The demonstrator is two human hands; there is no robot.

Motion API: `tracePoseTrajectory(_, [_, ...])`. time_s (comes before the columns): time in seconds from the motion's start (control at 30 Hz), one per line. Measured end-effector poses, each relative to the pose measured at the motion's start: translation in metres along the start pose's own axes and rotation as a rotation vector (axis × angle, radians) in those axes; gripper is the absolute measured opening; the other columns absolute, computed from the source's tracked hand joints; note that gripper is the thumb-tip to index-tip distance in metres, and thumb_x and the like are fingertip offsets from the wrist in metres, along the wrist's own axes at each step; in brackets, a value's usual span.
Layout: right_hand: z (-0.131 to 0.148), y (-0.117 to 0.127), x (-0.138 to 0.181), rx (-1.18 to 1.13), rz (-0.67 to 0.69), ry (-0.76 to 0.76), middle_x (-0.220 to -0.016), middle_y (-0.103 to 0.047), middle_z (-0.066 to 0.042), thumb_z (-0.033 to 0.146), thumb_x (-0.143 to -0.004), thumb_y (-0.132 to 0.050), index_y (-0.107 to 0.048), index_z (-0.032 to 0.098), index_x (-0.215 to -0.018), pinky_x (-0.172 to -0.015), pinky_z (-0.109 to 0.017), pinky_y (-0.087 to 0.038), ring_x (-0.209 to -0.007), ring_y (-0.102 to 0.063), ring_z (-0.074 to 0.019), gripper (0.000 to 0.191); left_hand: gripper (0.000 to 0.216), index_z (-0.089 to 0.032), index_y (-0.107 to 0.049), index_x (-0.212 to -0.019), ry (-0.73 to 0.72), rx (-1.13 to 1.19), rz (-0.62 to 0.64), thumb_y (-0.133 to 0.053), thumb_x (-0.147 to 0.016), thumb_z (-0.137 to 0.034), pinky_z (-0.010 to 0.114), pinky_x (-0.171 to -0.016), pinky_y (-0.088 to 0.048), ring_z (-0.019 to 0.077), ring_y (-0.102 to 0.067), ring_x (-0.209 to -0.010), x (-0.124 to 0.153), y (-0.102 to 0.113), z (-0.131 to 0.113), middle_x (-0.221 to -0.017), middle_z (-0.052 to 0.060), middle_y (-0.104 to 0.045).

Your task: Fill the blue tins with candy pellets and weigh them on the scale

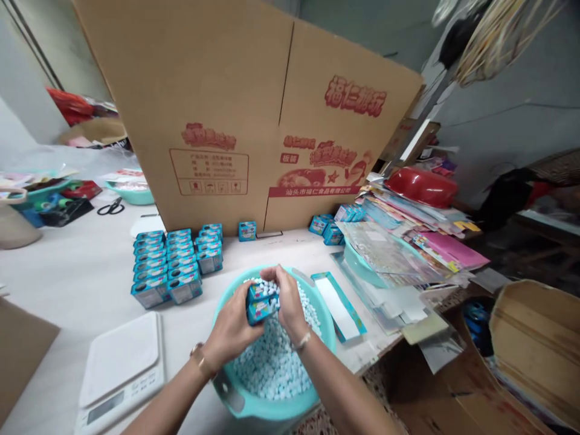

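Observation:
Two small blue boxes (261,309) are held side by side over a turquoise basin (330,338). My left hand (233,326) is wrapped around their left side. My right hand (290,299) cups the right side, its fingers curled over the open tops, where white candies show. Whether the right hand also grips the boxes or only candies is hard to see. Small pale round candies (276,368) fill the basin below. Left of the basin, several blue boxes (167,266) stand in rows, and a single blue box (247,231) stands behind it.
A white kitchen scale (122,362) lies at the left front. A large cardboard sheet (217,90) stands upright behind the table. Right of the basin are a blue-edged card (339,307), stacked papers, another basin and a red bowl (421,186). Black scissors (111,206) lie far left.

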State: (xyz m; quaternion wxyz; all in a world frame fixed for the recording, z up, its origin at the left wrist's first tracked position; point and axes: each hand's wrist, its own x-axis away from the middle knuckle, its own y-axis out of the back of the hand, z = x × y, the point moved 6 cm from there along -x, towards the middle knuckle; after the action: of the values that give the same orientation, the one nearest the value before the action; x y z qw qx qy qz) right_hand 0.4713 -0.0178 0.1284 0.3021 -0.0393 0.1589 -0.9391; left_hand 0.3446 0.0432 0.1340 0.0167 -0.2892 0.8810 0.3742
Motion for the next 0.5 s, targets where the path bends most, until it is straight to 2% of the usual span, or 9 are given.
tracePoseTrajectory(0.17, [0.004,-0.004,0.005,0.035,0.067,-0.007,-0.086,-0.072,-0.005,0.054,-0.089,-0.054,-0.073,0.022,-0.078,-0.088,-0.035,-0.047,-0.090,-0.063,-0.0224,0.039,0.074,-0.019,-0.036,-0.137,-0.040,-0.033,-0.010,-0.064,-0.068,-0.015,0.050,-0.102,-0.050,0.0338,-0.058,-0.123,0.005,0.002,0.000,-0.135,0.015,-0.056])
tracePoseTrajectory(0.37, [0.014,-0.009,0.023,0.135,0.264,0.012,-0.101,-0.071,-0.002,0.054,-0.093,-0.054,-0.075,0.026,-0.096,-0.094,-0.032,-0.044,-0.100,-0.061,-0.0213,0.035,0.075,-0.022,-0.042,-0.135,-0.105,-0.121,0.022,-0.060,-0.064,-0.009,0.048,-0.102,-0.049,0.0327,-0.058,-0.120,0.006,0.010,-0.008,-0.130,0.012,-0.059])
tracePoseTrajectory(0.5, [0.017,-0.004,0.034,0.128,0.307,0.012,-0.106,-0.070,-0.002,0.052,-0.095,-0.052,-0.074,0.028,-0.105,-0.099,-0.033,-0.042,-0.103,-0.061,-0.0216,0.034,0.072,-0.021,-0.043,-0.133,-0.066,-0.068,0.019,-0.061,-0.064,-0.009,0.046,-0.100,-0.050,0.0317,-0.059,-0.118,0.010,0.007,-0.008,-0.126,0.011,-0.059])
